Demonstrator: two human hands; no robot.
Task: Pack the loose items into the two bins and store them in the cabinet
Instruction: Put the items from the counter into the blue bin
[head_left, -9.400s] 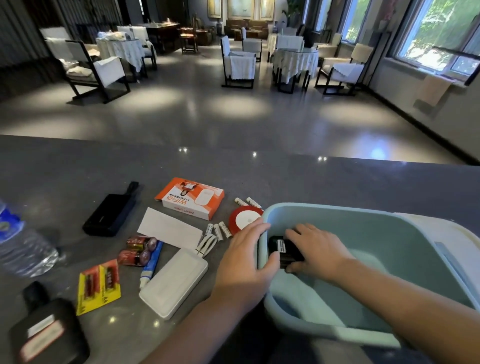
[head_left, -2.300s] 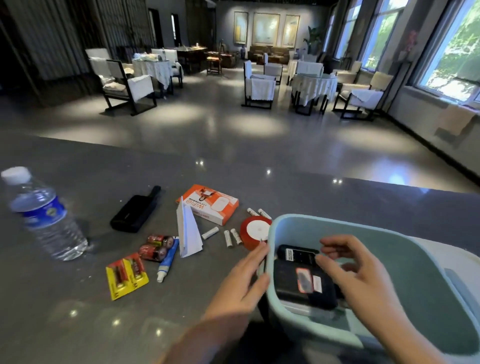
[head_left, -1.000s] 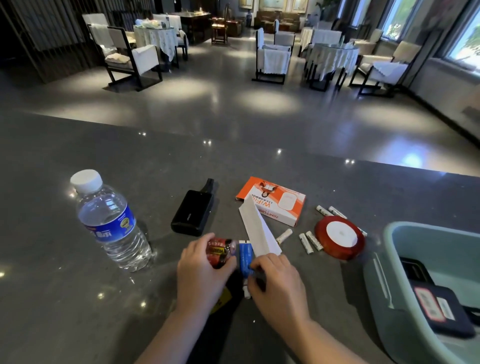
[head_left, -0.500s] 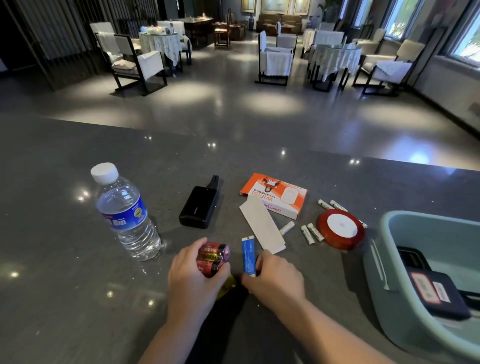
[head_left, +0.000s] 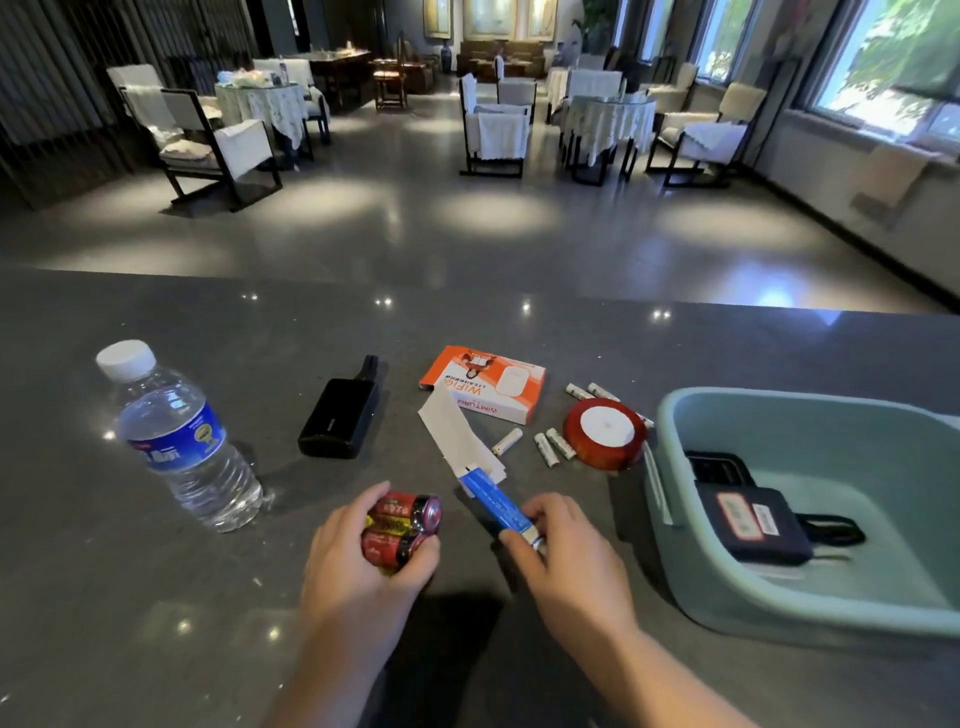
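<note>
My left hand (head_left: 353, 566) grips two red batteries (head_left: 400, 525) just above the dark counter, with a bit of yellow card under them. My right hand (head_left: 566, 551) pinches the near end of a blue tube (head_left: 493, 501), which points away to the left. On the right stands a teal bin (head_left: 670, 421) holding black devices (head_left: 748, 522). Loose on the counter lie a white paper slip (head_left: 452, 431), an orange box (head_left: 485, 389), a black power bank (head_left: 340, 418), several white batteries (head_left: 553, 444) and a red ribbon spool (head_left: 605, 434).
A water bottle (head_left: 176, 436) stands at the left of the grey counter (head_left: 156, 597). Beyond the counter's far edge is a hall with chairs and covered tables.
Both hands have lifted a little toward me: the left with the red batteries, the right with the blue tube, now tilted left. The view has shifted slightly right.
</note>
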